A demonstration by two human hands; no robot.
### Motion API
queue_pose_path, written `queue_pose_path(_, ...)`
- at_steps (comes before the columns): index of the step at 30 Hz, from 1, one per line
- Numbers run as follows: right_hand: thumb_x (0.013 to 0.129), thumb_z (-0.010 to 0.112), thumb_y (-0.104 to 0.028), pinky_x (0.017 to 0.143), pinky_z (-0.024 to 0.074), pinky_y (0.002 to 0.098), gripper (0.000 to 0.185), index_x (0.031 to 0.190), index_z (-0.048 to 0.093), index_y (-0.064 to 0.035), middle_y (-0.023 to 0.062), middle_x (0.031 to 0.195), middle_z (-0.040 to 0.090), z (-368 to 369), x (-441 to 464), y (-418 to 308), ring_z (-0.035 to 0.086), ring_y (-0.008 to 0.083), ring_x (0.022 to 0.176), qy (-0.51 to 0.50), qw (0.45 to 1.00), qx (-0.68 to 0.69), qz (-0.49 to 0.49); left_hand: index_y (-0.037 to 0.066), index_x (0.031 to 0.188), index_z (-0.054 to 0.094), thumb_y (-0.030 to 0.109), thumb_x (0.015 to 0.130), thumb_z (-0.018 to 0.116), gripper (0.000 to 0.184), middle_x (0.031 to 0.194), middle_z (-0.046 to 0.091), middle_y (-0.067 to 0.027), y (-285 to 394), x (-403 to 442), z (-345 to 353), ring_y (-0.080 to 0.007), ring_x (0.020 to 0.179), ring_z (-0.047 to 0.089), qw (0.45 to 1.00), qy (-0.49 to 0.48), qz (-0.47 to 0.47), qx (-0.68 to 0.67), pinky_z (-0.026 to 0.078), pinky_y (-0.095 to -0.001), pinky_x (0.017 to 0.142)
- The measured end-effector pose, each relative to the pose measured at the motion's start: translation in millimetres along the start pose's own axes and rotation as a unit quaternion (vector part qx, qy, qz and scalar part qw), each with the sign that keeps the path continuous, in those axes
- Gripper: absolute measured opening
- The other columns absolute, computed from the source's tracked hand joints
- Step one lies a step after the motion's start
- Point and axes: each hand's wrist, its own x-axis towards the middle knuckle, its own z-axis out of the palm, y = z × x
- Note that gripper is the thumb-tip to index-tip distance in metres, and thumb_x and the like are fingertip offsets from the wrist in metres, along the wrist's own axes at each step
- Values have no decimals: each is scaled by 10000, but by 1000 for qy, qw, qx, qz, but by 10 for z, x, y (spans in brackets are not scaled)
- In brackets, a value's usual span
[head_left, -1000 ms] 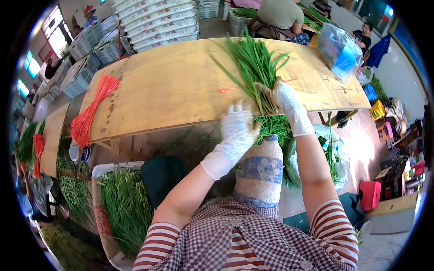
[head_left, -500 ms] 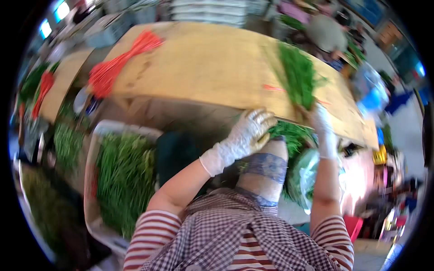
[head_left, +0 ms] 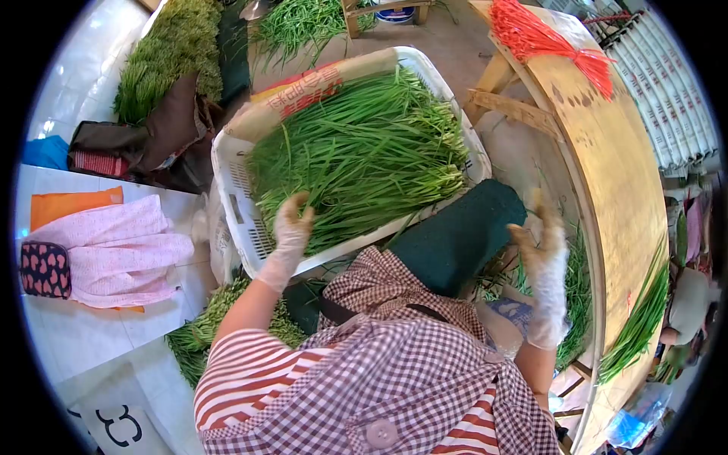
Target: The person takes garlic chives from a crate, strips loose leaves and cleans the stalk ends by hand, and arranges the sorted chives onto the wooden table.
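A white plastic basket lies before me, filled with long green garlic chives. My left hand, in a pale glove, is at the basket's near left corner, fingers apart beside the leaf ends. Whether it touches the leaves I cannot tell. My right hand, also gloved and slightly blurred, hangs between my knee and the wooden table, its fingers spread and holding nothing. On the table, a bunch of garlic chives lies at the near end. Red ties lie in a bundle at the far end.
A dark green cloth covers my knee. More greens lie at the far left, and others beyond the basket. A pink garment lies on the left. Stacked white trays stand behind the table.
My view has swung left, from the table to the basket. My right hand has come away from the bunch on the table, and my left hand has moved to the basket.
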Motion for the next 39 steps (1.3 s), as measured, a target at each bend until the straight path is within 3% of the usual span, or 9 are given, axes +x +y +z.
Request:
queue_pose_path(10,828,710,-248,1018,422,391,584,1340,491,-72,203,1330,515,590,283,-240,517,341,1213,-140,986,90,-20,73,1302,499,90,726,718,617,1265,552,-140,1668,346,935,-302,1215,494,891,-224,373,130,381,-422,1054)
queue_pose_path(16,835,699,-258,964,463,387,528,1293,533,-55,211,1289,545,510,190,-212,573,336,1140,-147,987,65,26,39,1345,429,195,696,766,748,1304,503,-154,1487,263,1672,-315,1136,522,888,-218,237,329,413,-438,963)
queue_pose_path(20,829,700,-272,954,468,390,523,1280,548,-55,218,1266,559,645,190,-144,577,351,1121,-135,989,60,15,18,1246,528,311,697,771,667,1104,607,-163,1307,436,1729,-332,986,611,930,-243,238,137,513,-399,805)
queue_pose_path(24,823,709,-233,969,459,380,528,1293,542,-60,211,1262,566,867,309,-39,570,328,1141,-117,980,147,67,-9,1141,612,44,657,826,532,1077,683,-92,1341,904,1282,-167,940,645,918,-347,-76,-178,515,-304,853)
queue_pose_path(26,820,717,-182,926,481,342,497,1277,562,-63,169,1216,603,1007,360,10,612,265,1059,-105,977,162,96,-13,1113,603,-40,719,740,417,1010,688,-118,826,1072,1382,-239,818,677,895,-330,-129,-272,565,-364,783)
queue_pose_path(30,823,710,-152,817,502,276,392,1190,624,-42,113,1091,649,1496,476,-60,634,162,865,-56,932,324,150,-27,1131,580,1,777,707,377,1022,680,-127,732,1080,1344,-264,835,680,903,-329,-55,-270,575,-405,782)
queue_pose_path(35,577,874,-472,970,453,347,1188,1440,256,64,233,1252,559,2129,686,-198,568,307,1133,-39,969,206,134,-18,1111,597,57,683,780,471,1031,679,-149,1317,581,1202,-258,903,667,960,-239,57,-137,523,-326,812)
queue_pose_path(36,571,877,-445,961,449,340,1148,1405,273,61,225,1234,562,2257,744,-169,559,304,1122,-36,948,261,177,1,1121,601,98,667,783,498,1032,667,-188,1184,462,1317,-328,908,664,968,-145,198,-42,532,-364,803)
queue_pose_path(39,618,874,-309,827,501,319,761,1181,499,39,153,1059,643,2426,842,-149,614,241,948,8,890,365,275,-15,1154,581,113,620,794,589,1152,606,-189,1504,273,1186,-360,1052,594,960,-199,198,-16,492,-396,891)
